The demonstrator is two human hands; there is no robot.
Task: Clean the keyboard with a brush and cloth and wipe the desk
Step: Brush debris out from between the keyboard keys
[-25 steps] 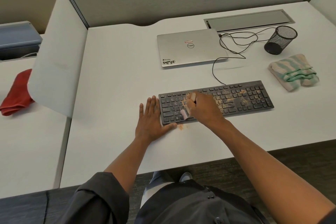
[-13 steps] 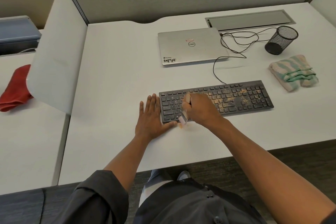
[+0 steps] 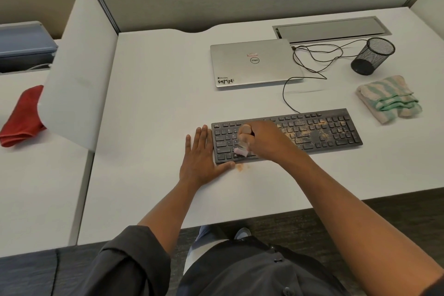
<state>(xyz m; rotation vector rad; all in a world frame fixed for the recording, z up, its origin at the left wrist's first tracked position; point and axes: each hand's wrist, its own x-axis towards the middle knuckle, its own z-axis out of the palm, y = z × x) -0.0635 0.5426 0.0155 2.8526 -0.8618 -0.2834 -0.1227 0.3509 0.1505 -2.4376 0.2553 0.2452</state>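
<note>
A black keyboard (image 3: 322, 132) lies on the white desk (image 3: 156, 103), with orange-brown dust across its right half. My right hand (image 3: 269, 142) grips a small brush (image 3: 241, 150) whose pale bristles touch the keys on the left half. My left hand (image 3: 200, 161) lies flat on the desk against the keyboard's left end, thumb at its front corner. A small patch of orange dust (image 3: 240, 167) sits on the desk just in front of the keyboard. A folded green-and-cream striped cloth (image 3: 388, 98) lies to the right of the keyboard.
A closed silver laptop (image 3: 254, 63) sits behind the keyboard, its black cable (image 3: 312, 62) looping to the right. A black mesh cup (image 3: 371, 55) stands at the back right. A white divider panel (image 3: 77, 67) stands at the left; a red cloth (image 3: 22, 115) lies beyond it.
My right hand has shifted the brush in short strokes over the left keys, toward the front edge and back a little. My left hand has stayed in place.
</note>
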